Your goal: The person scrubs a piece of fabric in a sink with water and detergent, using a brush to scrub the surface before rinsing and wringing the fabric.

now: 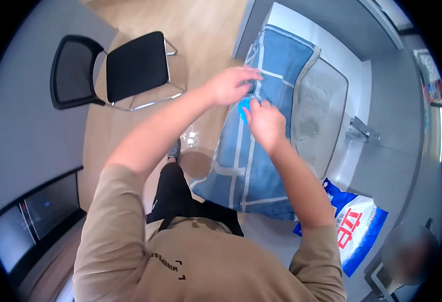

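Note:
A large blue cloth (268,166) with white stripes lies along the counter's front edge and partly over the sink. My right hand (267,123) is closed round a small, rounded, bright blue object (244,108) and presses it to the cloth. Its far side is hidden by my fingers, so its exact kind does not show. Just beyond, my left hand (233,84) is slightly blurred, with its fingers stretched out over the cloth's left edge. Nothing shows in it. Whitish, sudsy water stands in the sink (348,83) beside the cloth.
A chrome tap (363,132) rises at the sink's right side. Near my right elbow lies a blue and white plastic bag (359,229). On the floor to the left stands a black chair (135,68). Wet, shiny patches (191,136) mark the floor by my foot.

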Demonstrator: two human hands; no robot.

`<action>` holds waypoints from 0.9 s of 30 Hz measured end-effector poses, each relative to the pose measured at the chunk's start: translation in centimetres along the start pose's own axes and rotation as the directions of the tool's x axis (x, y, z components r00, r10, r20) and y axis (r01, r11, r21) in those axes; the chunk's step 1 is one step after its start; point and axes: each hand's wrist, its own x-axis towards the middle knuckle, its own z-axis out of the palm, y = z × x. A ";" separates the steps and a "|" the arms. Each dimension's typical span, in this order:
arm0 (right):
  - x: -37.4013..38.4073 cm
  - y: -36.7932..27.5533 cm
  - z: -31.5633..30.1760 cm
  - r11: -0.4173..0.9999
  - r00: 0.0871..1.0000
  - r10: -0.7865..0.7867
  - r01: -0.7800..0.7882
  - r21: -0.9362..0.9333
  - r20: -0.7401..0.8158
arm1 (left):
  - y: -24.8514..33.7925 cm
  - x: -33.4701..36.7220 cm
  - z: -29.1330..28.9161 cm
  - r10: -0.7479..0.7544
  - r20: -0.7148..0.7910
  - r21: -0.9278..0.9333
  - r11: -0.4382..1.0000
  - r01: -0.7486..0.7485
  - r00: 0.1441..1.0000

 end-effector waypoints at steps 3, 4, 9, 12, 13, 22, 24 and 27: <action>1.7 -1.5 0.1 0.979 0.986 0.111 -0.129 0.156 0.121 | -2.0 5.1 1.0 -0.020 0.193 0.261 0.965 -0.032 0.981; 1.9 -1.7 0.0 0.954 0.970 0.161 -0.200 0.223 0.182 | -2.2 6.5 1.9 -0.084 0.272 0.448 0.893 -0.049 0.958; -4.2 -4.1 -0.8 0.777 0.792 0.453 -0.576 0.253 0.410 | -2.2 7.0 8.4 -0.070 0.101 0.738 0.674 -0.028 0.992; -9.4 -6.1 -0.9 0.696 0.688 0.511 -0.683 0.223 0.516 | -2.6 6.8 8.1 0.002 0.114 0.734 0.674 -0.085 0.994; -10.0 -6.4 -0.6 0.680 0.673 0.528 -0.701 0.218 0.517 | -3.2 6.9 8.3 0.072 0.084 0.719 0.686 -0.110 0.994; -7.2 -6.3 0.1 0.447 0.524 0.714 -0.852 0.274 0.464 | -4.2 7.4 8.8 0.217 0.051 0.729 0.659 -0.185 0.975; -8.3 -6.6 -0.2 0.443 0.518 0.712 -0.855 0.269 0.474 | -4.0 7.4 9.2 0.201 0.058 0.753 0.634 -0.175 0.978; -4.4 -5.3 -0.8 0.526 0.631 0.713 -0.770 0.360 0.307 | -3.9 7.7 9.4 0.194 0.088 0.762 0.619 -0.192 0.977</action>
